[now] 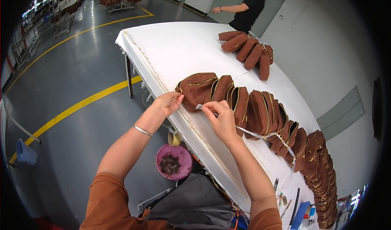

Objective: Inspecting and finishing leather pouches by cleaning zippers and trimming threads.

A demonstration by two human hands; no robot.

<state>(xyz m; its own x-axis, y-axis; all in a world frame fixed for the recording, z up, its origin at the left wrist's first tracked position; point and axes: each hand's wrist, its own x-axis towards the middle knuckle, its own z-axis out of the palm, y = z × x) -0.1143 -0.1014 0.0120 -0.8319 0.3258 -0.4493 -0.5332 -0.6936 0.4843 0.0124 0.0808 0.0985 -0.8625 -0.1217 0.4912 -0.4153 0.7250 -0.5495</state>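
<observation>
At the edge of the white table (154,46) over there, the person's right hand (222,119) has thumb and forefinger pinched on a small shiny grey piece (199,106), just beside the brown pouch (200,90) that ends the row. The left hand (168,102) is at that pouch's left corner, though from here I can't tell whether its curled fingers grip the corner or merely rest against it. I'd say steady that corner lightly, keep the right-hand pinch small, and hold the grey piece clear of the gold zip (203,82).
</observation>
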